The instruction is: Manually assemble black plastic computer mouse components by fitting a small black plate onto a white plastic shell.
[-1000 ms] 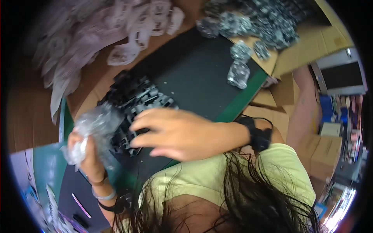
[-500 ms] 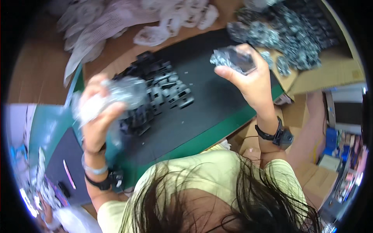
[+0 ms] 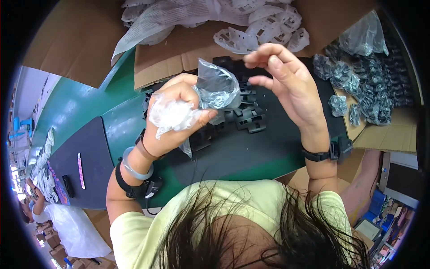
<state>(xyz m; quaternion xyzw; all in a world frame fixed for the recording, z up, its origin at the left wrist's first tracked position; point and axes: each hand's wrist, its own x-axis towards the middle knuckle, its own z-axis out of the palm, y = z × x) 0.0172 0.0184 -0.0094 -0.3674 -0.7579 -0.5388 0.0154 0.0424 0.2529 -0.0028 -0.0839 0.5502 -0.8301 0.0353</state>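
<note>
My left hand [image 3: 183, 92] is closed around crumpled clear plastic bags [image 3: 217, 85]; one bag's mouth stands up past the fingers, and a bright wad shows at the palm. Raised to the right of that bag, my right hand [image 3: 293, 87] has its fingers curved and apart, with nothing in them. Beneath the left hand lies a heap of black plastic parts [image 3: 251, 120], partly covered by the hand and bags. At the right, many dark parts wrapped in clear plastic [image 3: 374, 89] lie in a carton, with a few loose ones nearer my right hand.
White perforated plastic pieces [image 3: 273, 27] and a printed sheet [image 3: 179, 15] fill an open carton [image 3: 165, 60] at the back. A black mat [image 3: 286, 143] covers the green table [image 3: 89, 98]. A pink strip [image 3: 80, 170] lies left. Another person [image 3: 38, 204] is at far left.
The wrapped dark part has left my right hand, which is now open. My left hand has moved right with the plastic bags, over the black parts. The view has shifted too.
</note>
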